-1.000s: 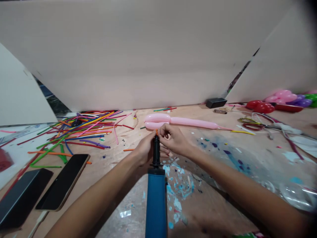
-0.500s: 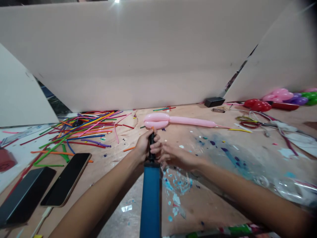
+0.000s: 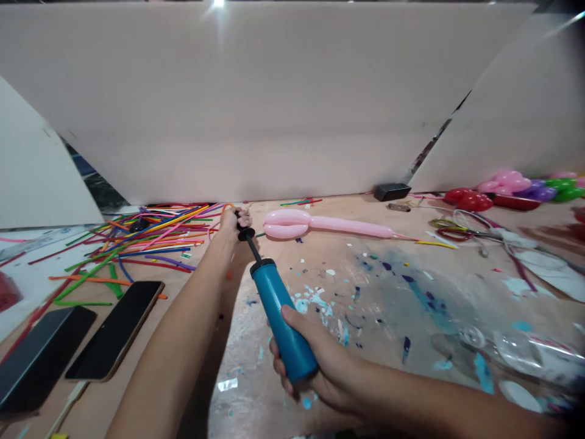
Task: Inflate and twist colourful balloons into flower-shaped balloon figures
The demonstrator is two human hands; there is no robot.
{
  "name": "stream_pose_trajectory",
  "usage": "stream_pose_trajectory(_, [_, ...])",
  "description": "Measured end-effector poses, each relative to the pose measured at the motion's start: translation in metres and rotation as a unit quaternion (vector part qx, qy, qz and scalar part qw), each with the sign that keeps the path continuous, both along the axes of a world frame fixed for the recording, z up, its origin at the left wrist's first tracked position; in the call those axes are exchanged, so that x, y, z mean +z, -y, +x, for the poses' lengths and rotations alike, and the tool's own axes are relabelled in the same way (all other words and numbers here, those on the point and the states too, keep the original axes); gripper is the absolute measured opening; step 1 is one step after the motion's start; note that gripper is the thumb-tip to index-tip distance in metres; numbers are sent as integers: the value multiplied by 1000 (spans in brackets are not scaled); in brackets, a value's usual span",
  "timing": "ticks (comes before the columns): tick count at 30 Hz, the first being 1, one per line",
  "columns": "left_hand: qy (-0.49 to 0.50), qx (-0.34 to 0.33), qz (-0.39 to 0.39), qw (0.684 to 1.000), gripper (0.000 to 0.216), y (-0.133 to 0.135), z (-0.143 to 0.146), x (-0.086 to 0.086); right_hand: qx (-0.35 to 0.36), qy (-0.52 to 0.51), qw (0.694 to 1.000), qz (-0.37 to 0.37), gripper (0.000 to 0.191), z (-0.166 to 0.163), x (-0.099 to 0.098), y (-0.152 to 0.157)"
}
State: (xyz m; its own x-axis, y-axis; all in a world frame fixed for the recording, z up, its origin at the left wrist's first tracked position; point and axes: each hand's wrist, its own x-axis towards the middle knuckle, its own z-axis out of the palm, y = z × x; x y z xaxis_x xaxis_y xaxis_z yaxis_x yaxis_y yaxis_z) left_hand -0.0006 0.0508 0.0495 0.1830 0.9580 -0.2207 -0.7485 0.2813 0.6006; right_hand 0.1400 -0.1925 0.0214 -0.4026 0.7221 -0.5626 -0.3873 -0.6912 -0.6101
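Observation:
A blue hand balloon pump is held at a slant over the table, its black rod showing between body and far end. My right hand wraps around the blue body near its lower end. At the far end, my left hand is closed around the black end piece. A limp orange balloon pokes out just above the left fingers; where it meets the pump is hidden. Just right of that hand, a pink long balloon, twisted into a double loop at one end, lies on the table.
Many uninflated balloons lie heaped at the left. Nearer are a phone and a dark box. At right are scissors, a clear bottle and inflated balloons. A pale panel stands behind.
The pump has swung from upright to slanted, its far end going left with my left hand. My right hand has moved down onto the blue body, and the rod now shows.

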Motion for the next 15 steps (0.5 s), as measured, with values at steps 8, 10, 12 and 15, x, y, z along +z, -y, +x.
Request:
stream_pose_trajectory(8, [77,16,48,996,31,12,-6,37,10,34,997,74,77,24,2,27])
stream_pose_trajectory(10, [105,5,54,993,32,31,1,36,13,19,997,74,70,29,3,24])
stream_pose_trajectory(12, [119,-4,48,992,32,52,12,33,13,7,997,70,61,30,9,16])
stream_pose_trajectory(15, [75,-12,39,996,28,74,34,27,-8,2,997,72,46,26,21,2])
